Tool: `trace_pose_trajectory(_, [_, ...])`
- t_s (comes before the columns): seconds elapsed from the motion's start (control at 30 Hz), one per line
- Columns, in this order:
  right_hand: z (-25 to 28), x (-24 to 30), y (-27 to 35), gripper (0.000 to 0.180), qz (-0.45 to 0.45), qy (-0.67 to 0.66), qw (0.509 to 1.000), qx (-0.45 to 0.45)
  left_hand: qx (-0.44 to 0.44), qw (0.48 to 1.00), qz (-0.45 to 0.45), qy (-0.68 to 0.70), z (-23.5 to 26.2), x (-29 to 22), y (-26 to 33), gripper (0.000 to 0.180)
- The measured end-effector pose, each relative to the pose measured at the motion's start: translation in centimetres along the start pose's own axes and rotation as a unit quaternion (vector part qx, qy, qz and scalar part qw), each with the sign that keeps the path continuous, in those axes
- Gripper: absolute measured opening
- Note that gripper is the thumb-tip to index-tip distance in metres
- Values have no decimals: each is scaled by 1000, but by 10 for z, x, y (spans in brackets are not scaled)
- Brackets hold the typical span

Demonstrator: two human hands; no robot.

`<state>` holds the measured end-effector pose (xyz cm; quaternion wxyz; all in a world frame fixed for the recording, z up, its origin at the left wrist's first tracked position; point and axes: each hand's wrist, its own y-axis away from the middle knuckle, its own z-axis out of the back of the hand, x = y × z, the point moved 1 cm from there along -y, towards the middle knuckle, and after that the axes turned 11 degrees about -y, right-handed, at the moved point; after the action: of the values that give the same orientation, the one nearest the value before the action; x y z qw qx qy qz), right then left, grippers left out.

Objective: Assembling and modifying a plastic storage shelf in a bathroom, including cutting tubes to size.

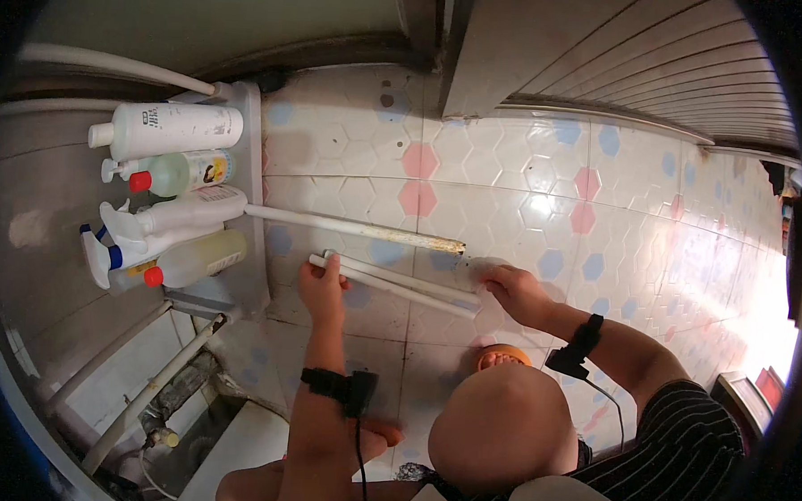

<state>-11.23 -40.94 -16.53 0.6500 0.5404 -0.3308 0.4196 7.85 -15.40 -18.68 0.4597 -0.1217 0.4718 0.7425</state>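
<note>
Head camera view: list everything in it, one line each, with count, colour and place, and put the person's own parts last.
White rods: two, white, side by side, held between both hands over the tiled surface.
Long pole: one, white with a rusty tip, reaching from the shelf toward the centre.
Bottles: about five, white, green and clear, some red-capped, one blue-and-white sprayer, on the shelf at left.
Shelf: one, white, left.
Tiles: white with pink and blue hexagons, across the centre.
Pipes: several, whitish, lower left.
Orange round thing: one, orange, mostly hidden, lower centre.
Wrist bands: two, black, with cables.
Left hand: grips the rods' left end.
Right hand: grips their right end.
</note>
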Motion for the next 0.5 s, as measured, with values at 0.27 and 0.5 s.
trace_pose_trajectory(0.27, [-2,27,-31,16,58,39,997,-27,30,1000,-8,5,11,1,0,18])
trace_pose_trajectory(0.5, [-31,91,-97,30,144,172,973,46,-17,994,-69,84,70,-2,30,14])
